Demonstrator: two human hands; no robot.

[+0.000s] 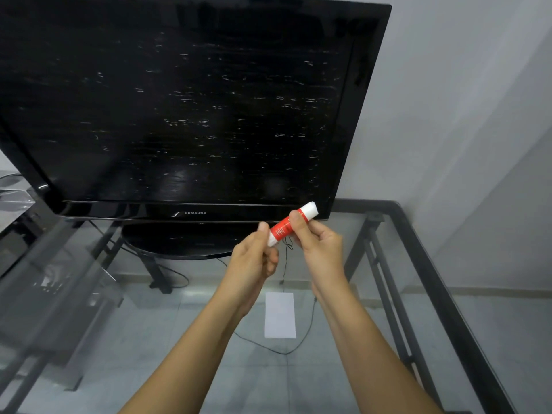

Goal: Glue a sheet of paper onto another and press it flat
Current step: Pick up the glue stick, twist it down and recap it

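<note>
You hold the glue stick (291,224) tilted in the air just in front of the TV (191,109). Your left hand (254,255) pinches its lower end, your right hand (318,243) grips its upper part. The paper (280,315) lies flat on the glass table (418,264), nearer you than the TV, between your forearms.

Glossy television (179,115), clear glass table (388,294) (black metal frame), matt paper (280,315).

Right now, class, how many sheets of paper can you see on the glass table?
1: a white sheet of paper lies flat on the glass table, between the forearms. A second sheet may be hidden.
</note>
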